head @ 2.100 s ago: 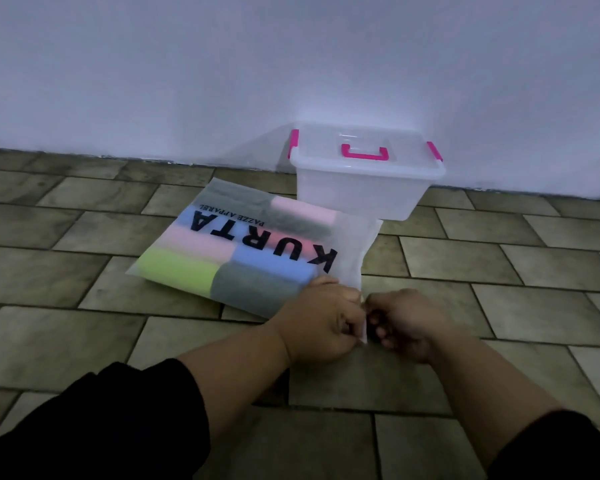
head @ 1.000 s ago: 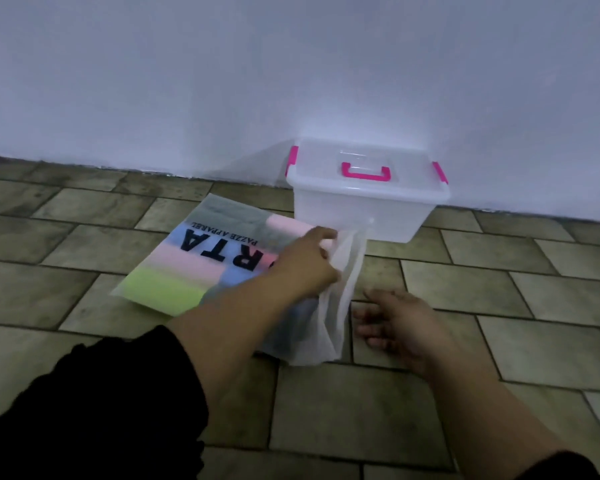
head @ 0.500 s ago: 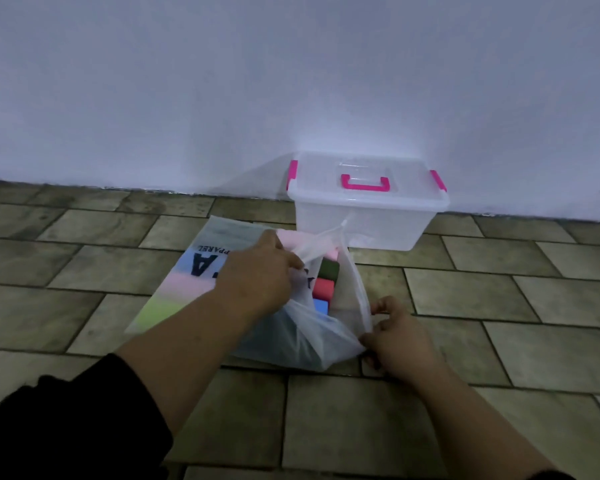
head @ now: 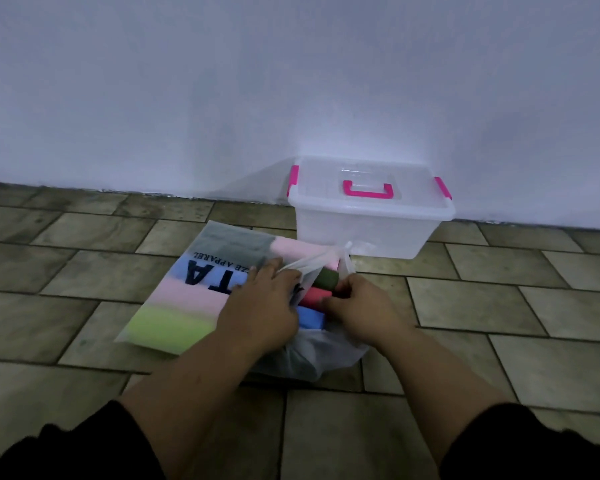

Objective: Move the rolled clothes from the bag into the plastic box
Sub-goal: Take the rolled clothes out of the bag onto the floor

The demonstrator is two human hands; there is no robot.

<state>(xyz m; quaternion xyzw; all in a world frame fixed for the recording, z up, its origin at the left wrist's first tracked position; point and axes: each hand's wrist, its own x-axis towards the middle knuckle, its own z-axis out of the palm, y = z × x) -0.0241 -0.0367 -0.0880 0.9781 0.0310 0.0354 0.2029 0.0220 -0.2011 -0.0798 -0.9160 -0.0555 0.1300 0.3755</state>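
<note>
The rolled clothes (head: 187, 296), short soft cloth cylinders in several colours, lie inside a frosted translucent plastic bag (head: 222, 242) with black lettering, flat on the floor at the centre of the frame. At the bag's open mouth three ends are exposed: a dark olive roll (head: 326, 277), a red roll (head: 312, 295) below it and a blue roll (head: 310, 318) lowest. Pink, blue, grey and lime ones show through the film to the left.

The left hand (head: 264, 306) pinches the upper lip of the mouth and lifts it. The right hand (head: 361, 306) has its fingers curled at the red and olive ends, but I cannot tell whether they grip one.

The rolls look light and squashy. They would likely come undone if pulled by a loose edge, so each is best taken round its middle with the whole hand. The thin film looks floppy and slippery and needs a hand holding it open.

Just above, against the white wall (head: 291, 81), stands the clear plastic box (head: 364, 230) with pink handle and latches, its lid (head: 416, 199) on. Brown tiles (head: 84, 271) cover the floor.
</note>
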